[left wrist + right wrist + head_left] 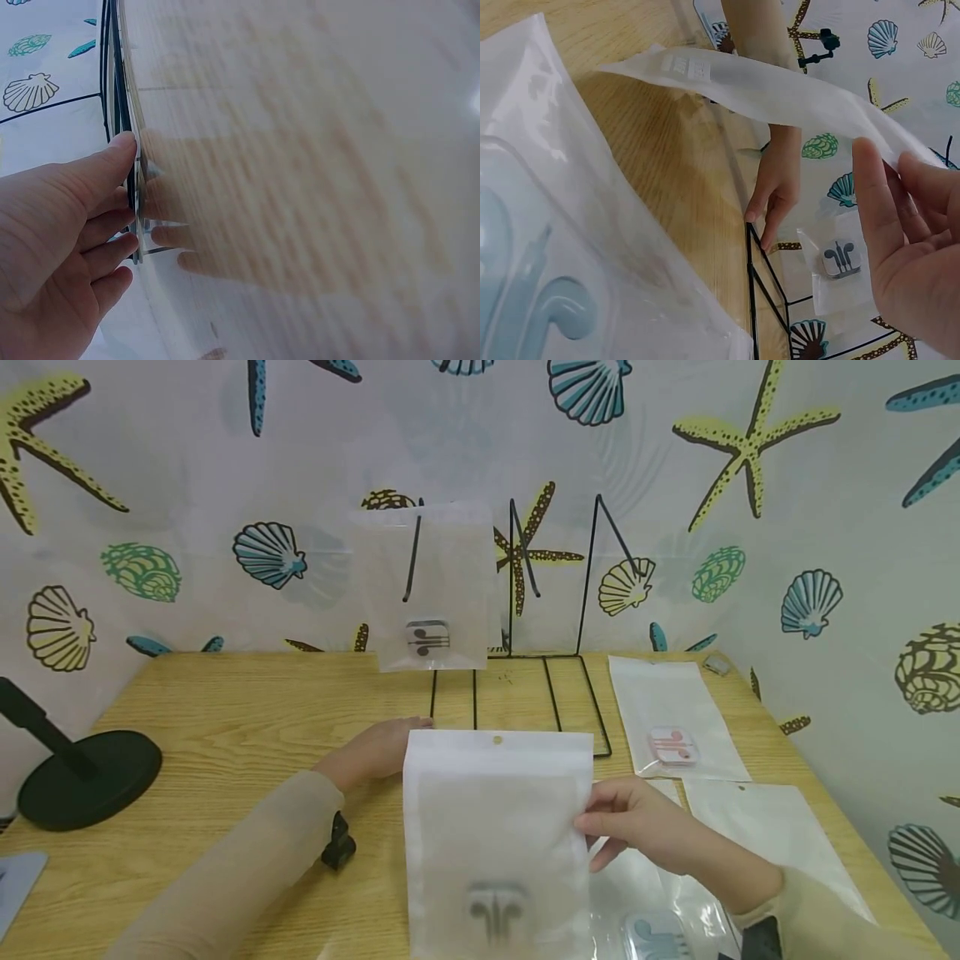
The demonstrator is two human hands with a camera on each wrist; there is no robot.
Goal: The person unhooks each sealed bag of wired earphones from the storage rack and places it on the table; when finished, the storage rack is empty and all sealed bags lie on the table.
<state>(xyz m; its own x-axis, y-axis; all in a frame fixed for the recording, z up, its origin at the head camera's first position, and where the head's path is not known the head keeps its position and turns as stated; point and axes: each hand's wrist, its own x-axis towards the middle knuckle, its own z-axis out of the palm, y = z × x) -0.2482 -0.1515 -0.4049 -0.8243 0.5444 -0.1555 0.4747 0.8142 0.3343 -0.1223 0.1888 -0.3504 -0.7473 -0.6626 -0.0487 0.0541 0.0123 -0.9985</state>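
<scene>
My right hand [645, 822] pinches the right edge of a white zip bag [495, 810], held upright in front of me. A dark earphone set [497, 910] shows faintly through its lower part. In the right wrist view, thumb and fingers meet at the bag's edge. My left hand [378, 747] grips the front left of a black wire display rack [609, 753], thumb and fingers on the wire in the left wrist view. The held bag covers part of the rack's base. On the rack's left prong hangs another bag [427, 568] with black earphones in a case.
At right lie a bag with pink earphones [701, 706], a bag with pale blue earphones [622, 893] and a further white bag [780, 835]. A black round stand base [90, 781] is at left. Behind the wooden table [247, 718] hangs a shell-patterned cloth [187, 460].
</scene>
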